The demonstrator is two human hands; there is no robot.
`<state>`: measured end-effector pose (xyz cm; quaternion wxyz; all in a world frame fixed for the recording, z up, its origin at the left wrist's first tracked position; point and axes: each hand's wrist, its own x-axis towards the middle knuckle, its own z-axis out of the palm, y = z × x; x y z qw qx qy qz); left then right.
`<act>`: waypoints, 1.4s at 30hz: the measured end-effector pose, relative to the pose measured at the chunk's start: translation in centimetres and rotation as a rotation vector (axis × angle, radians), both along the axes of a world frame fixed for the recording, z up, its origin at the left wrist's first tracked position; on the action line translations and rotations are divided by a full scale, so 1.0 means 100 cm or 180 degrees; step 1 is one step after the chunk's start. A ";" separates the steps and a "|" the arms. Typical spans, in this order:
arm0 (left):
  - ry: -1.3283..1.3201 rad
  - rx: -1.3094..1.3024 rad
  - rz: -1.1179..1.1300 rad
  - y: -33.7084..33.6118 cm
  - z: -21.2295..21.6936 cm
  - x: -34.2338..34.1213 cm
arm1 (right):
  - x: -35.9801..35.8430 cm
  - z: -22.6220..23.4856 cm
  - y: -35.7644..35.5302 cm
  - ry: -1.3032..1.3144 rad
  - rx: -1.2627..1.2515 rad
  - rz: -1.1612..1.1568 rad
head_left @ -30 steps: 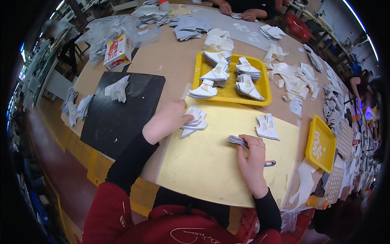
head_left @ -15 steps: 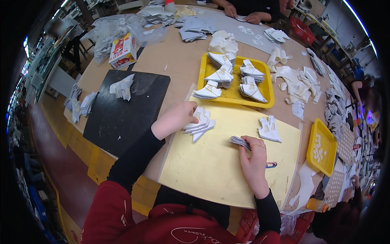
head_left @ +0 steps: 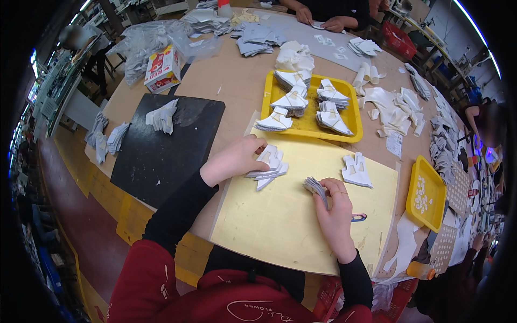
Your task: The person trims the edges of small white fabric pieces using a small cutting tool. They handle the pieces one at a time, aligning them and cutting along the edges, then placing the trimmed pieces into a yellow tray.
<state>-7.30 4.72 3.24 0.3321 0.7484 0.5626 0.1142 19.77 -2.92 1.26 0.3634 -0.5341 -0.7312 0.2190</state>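
On the yellow board (head_left: 269, 231), my left hand (head_left: 234, 160) curls its thumb and fingers around the left end of a fanned pile of white cut pieces (head_left: 274, 161), notched in outline. My right hand (head_left: 335, 215) pinches a small stack of thin grey-white pieces (head_left: 314, 188), held tilted with its layered edges showing. Behind that hand, a flat white notched stack (head_left: 356, 170) lies on the board. A small blue-and-pink tool (head_left: 358, 217) shows beside the right hand, partly hidden by it.
A yellow tray (head_left: 357, 121) holds several banded stacks beyond the board. At the left lies a black slab (head_left: 167, 156) with a white piece on it. A smaller yellow tray (head_left: 439, 196) with small white bits stands right. Across the table a co-worker's hands (head_left: 323, 21) handle pieces.
My left hand has shifted slightly on the pile, with its thumb lower over it. The stack in my right hand has tipped steeper and moved a little left.
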 end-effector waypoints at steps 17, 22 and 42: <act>-0.1808 0.0607 -0.0249 -0.031 -0.020 0.065 | -0.008 -0.001 -0.008 0.0643 -0.0894 0.0186; -0.1737 0.0516 -0.0523 -0.040 -0.021 0.072 | -0.012 -0.014 -0.013 0.1610 -0.1489 0.0176; -0.1130 0.0832 -0.1031 -0.054 -0.023 0.075 | -0.018 -0.002 -0.018 0.1122 -0.0862 0.0256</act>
